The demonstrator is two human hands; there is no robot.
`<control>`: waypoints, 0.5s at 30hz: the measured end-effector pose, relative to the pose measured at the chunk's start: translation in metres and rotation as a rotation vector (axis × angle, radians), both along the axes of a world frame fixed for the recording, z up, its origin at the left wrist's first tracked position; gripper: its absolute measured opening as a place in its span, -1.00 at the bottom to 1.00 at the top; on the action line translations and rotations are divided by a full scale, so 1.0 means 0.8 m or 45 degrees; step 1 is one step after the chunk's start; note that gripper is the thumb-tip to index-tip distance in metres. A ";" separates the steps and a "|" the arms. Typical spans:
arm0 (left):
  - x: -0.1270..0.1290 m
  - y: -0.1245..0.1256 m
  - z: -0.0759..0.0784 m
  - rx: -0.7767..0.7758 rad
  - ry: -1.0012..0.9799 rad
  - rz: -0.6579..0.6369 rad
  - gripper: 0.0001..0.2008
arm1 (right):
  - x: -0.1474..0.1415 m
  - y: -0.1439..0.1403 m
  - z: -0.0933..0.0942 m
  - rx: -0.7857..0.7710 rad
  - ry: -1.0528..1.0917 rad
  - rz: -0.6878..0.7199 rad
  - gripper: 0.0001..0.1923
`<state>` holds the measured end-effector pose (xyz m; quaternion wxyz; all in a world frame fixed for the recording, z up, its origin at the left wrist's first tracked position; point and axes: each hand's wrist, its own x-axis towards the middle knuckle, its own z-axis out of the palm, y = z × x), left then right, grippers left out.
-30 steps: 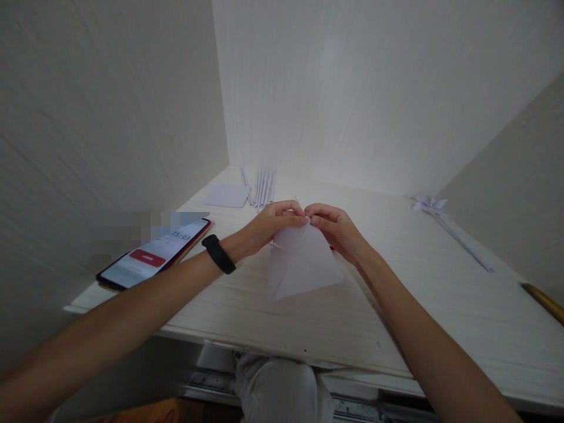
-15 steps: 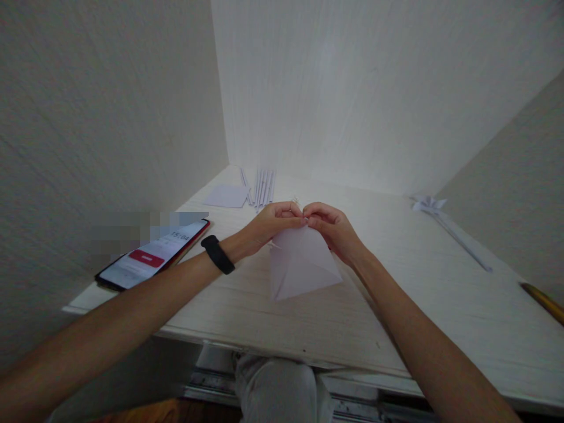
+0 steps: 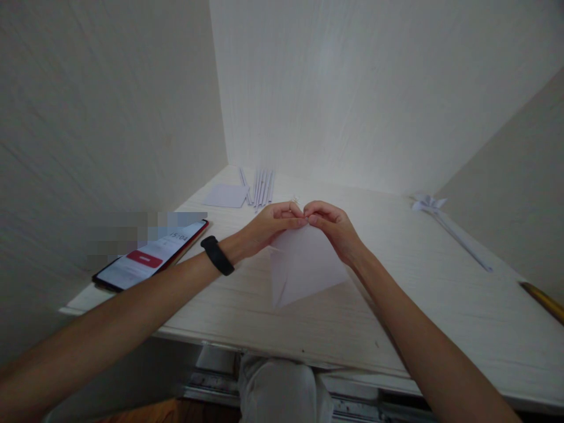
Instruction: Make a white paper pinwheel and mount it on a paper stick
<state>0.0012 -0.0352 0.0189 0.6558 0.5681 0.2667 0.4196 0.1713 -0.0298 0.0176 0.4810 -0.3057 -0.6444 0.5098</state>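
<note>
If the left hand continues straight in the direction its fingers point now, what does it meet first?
The left hand points rightward, so it meets the right hand at once; their fingertips seem already touching over the folded white paper sheet, though depth is unclear.

Matt white paper sheet (image 3: 304, 267), pale woodgrain desk (image 3: 432, 294), glossy glass phone (image 3: 152, 255)

Both hands met above the pale worktop (image 3: 440, 305), the left hand (image 3: 268, 226) and right hand (image 3: 332, 229) pinching together the top corner of a folded white paper (image 3: 302, 264) whose lower point touched the wood. A black wristband (image 3: 217, 255) circled the left wrist. A lit phone (image 3: 152, 255) lay to the left, paper strips (image 3: 262, 187) at the back, a folded paper flower (image 3: 429, 203) far right.
</note>
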 end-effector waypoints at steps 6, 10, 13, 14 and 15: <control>0.001 -0.003 0.002 -0.066 -0.015 0.013 -0.70 | 0.002 0.002 -0.003 0.068 -0.046 -0.029 -0.83; 0.000 -0.001 0.001 -0.053 -0.024 -0.002 -0.72 | 0.003 0.004 -0.005 0.119 -0.053 -0.034 -0.84; 0.000 0.002 -0.002 -0.041 -0.004 -0.007 -0.74 | 0.003 0.006 -0.006 0.133 -0.069 -0.046 -0.82; -0.001 0.003 -0.003 -0.037 0.014 -0.003 -0.74 | 0.002 0.006 -0.006 0.129 -0.085 -0.058 -0.80; -0.001 0.003 -0.004 -0.030 0.037 0.006 -0.74 | 0.002 0.006 -0.005 0.123 -0.105 -0.070 -0.78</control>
